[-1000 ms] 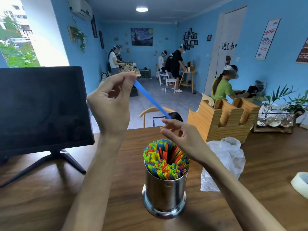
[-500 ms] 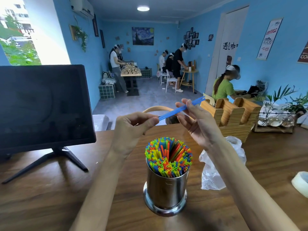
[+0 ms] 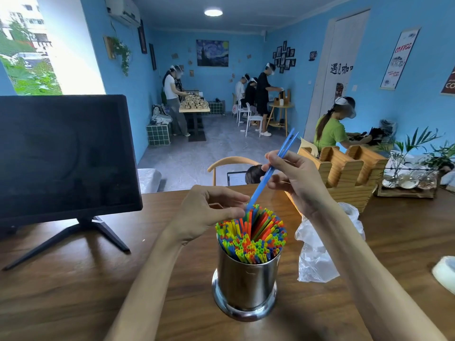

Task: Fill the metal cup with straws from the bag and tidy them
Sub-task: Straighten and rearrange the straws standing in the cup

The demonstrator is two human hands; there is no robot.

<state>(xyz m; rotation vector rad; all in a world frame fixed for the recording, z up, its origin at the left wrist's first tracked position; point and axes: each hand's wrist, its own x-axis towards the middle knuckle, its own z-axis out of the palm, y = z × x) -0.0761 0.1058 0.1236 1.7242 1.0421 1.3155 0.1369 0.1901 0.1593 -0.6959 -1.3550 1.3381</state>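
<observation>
A shiny metal cup (image 3: 246, 281) stands on the wooden table near me, packed with several upright coloured straws (image 3: 253, 237). My right hand (image 3: 295, 178) pinches blue straws (image 3: 268, 173) that slant from upper right down to the far left rim of the bundle. Their upper ends split apart above my fingers. My left hand (image 3: 209, 212) is at the straws' lower end beside the cup's top, with thumb and fingertips closed around the tip. A crumpled clear plastic bag (image 3: 317, 254) lies just right of the cup, partly behind my right forearm.
A dark monitor (image 3: 61, 153) on a black stand fills the left of the table. A wooden holder (image 3: 344, 173) and a plant tray (image 3: 406, 178) stand at the back right. A white tape roll (image 3: 445, 271) lies at the right edge. Several people work further back in the room.
The blue straws have swung from nearly level to steeply slanted, lower end down at the cup's bundle. My left hand has dropped beside the cup's top; my right hand stays high.
</observation>
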